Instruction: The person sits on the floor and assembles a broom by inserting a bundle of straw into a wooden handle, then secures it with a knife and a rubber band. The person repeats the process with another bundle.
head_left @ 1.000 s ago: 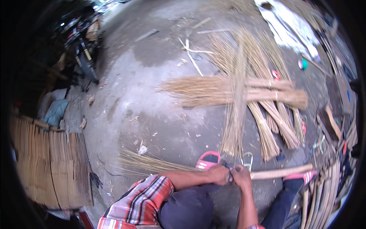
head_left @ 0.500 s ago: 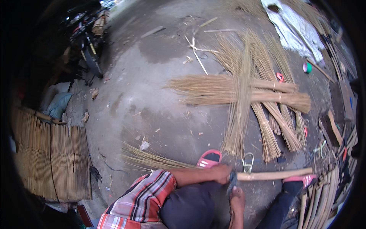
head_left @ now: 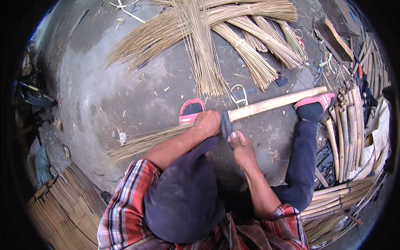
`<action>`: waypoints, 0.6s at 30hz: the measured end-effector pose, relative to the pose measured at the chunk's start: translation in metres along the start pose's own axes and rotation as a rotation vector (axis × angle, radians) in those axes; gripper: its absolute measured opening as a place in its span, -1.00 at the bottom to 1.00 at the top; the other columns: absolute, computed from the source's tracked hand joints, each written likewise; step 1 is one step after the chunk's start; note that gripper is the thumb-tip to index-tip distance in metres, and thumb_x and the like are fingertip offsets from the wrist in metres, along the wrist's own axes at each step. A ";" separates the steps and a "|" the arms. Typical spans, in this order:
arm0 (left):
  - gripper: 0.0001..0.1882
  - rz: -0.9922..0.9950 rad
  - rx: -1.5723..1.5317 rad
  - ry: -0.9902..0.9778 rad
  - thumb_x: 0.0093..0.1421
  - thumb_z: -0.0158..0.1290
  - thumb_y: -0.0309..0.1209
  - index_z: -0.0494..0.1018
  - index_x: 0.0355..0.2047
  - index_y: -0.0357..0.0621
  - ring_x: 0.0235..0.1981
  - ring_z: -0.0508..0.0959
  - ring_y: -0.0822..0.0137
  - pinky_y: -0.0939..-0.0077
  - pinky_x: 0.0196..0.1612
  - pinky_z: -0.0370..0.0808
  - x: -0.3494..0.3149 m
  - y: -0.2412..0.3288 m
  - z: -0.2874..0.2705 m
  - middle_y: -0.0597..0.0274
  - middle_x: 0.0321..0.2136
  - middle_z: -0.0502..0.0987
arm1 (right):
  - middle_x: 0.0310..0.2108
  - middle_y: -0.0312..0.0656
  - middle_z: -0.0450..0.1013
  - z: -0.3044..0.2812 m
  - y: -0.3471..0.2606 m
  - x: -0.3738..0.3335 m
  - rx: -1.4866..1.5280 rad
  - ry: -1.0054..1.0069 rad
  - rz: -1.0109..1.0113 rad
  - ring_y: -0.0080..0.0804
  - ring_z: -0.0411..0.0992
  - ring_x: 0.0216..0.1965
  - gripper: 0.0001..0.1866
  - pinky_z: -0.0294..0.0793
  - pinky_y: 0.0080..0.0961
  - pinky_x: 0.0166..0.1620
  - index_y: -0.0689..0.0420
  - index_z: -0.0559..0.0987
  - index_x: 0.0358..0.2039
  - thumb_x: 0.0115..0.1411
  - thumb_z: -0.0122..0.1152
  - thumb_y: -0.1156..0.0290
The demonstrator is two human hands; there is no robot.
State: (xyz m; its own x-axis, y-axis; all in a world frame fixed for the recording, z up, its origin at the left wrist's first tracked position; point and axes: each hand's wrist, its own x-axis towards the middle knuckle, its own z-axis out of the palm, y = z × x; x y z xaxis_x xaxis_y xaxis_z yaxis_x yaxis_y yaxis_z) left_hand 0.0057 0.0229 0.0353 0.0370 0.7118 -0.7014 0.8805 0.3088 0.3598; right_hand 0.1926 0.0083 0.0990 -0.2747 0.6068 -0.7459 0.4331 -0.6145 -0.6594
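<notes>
My left hand (head_left: 208,124) is closed around the gathered end of a bundle of thin sticks (head_left: 146,141), whose loose tips fan out to the left. At this end a dark, flat strip (head_left: 226,125), perhaps rubber, wraps round the joint with a pale wooden pole (head_left: 279,101). Below the pole, my right hand (head_left: 242,150) pinches the strip's hanging end between thumb and fingers. The pole runs rightward, its far end by my right foot in a pink sandal (head_left: 314,100). How sticks and pole meet is hidden under the strip and my left fingers.
Tied stick bundles (head_left: 250,54) lie crossed on the concrete ahead, with a loose sheaf (head_left: 200,58) over them. A pale strap loop (head_left: 238,96) lies beyond the pole. Bamboo poles (head_left: 348,129) are stacked at right, by a wooden block (head_left: 333,37). Slatted panels (head_left: 68,208) lie at lower left.
My view has tilted down and turned, so the bundles ahead sit higher in the picture. Both hands stay at the wrapped joint; my right hand still grips the strip.
</notes>
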 end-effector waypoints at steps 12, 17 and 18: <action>-0.66 0.020 -0.314 0.046 0.10 0.27 -0.28 0.68 -0.16 -0.23 -0.17 0.73 -0.16 0.08 -0.03 0.63 -0.018 -0.002 -0.040 -0.25 -0.28 0.70 | -0.49 0.06 0.48 -0.031 0.061 -0.030 -0.503 0.019 -0.153 0.21 0.51 -0.38 -0.68 0.46 -0.02 -0.29 0.09 0.50 -0.28 0.57 -0.02 0.17; -0.68 0.090 -0.624 -0.222 0.02 0.34 -0.35 0.65 -0.24 -0.28 -0.38 0.68 0.21 0.27 -0.19 0.61 -0.043 0.014 -0.050 0.05 -0.44 0.68 | -0.42 0.14 0.54 -0.029 0.074 0.009 -0.623 0.050 -0.111 0.37 0.53 -0.25 -0.72 0.46 0.16 -0.22 0.05 0.50 -0.24 0.56 -0.04 0.18; -0.69 0.113 -0.681 -0.271 0.01 0.36 -0.37 0.64 -0.27 -0.29 -0.42 0.65 0.28 0.31 -0.23 0.60 -0.045 0.019 -0.051 0.12 -0.47 0.67 | -0.34 0.08 0.60 -0.030 0.071 0.015 -0.623 0.075 -0.077 0.34 0.55 -0.21 -0.82 0.49 0.13 -0.19 0.04 0.51 -0.25 0.50 0.04 0.28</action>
State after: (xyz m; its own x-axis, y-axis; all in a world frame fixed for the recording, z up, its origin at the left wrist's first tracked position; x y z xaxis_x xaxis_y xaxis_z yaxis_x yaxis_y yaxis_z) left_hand -0.0035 0.0290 0.1047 0.3031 0.6091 -0.7329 0.3793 0.6284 0.6791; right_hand 0.2452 -0.0111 0.0437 -0.2736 0.6853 -0.6749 0.8395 -0.1723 -0.5153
